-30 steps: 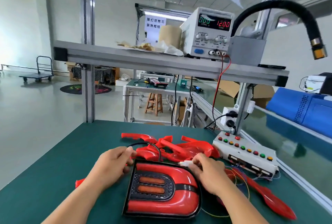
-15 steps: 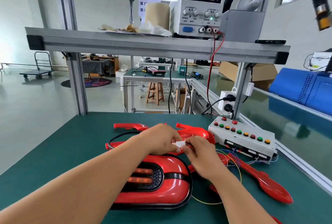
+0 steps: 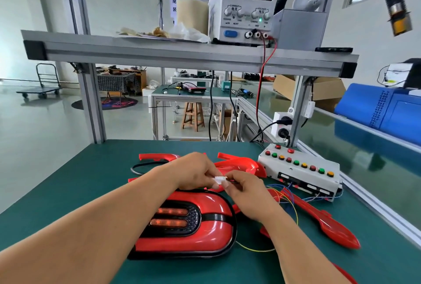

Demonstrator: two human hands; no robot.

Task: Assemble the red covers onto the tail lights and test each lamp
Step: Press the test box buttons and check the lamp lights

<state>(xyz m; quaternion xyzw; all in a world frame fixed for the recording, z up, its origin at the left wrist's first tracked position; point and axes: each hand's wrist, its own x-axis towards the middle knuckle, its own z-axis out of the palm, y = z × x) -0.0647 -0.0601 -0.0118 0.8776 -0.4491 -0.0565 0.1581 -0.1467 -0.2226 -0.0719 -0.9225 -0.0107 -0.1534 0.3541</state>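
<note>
White plug (image 3: 219,179) behind the tail light (image 3: 189,222): my left hand (image 3: 196,171) and right hand (image 3: 248,195) pinch it. Testing step, I think; next push it together.

The glossy red oval tail light (image 3: 205,233) lies by the green table's (image 3: 68,183) front edge, with loose red plastic covers (image 3: 241,165) behind it and a white metal button box (image 3: 303,176) by the right edge. Above the light's far end, the left hand (image 3: 196,170) and the right hand (image 3: 248,195) pinch a white plastic connector (image 3: 219,179).
</note>
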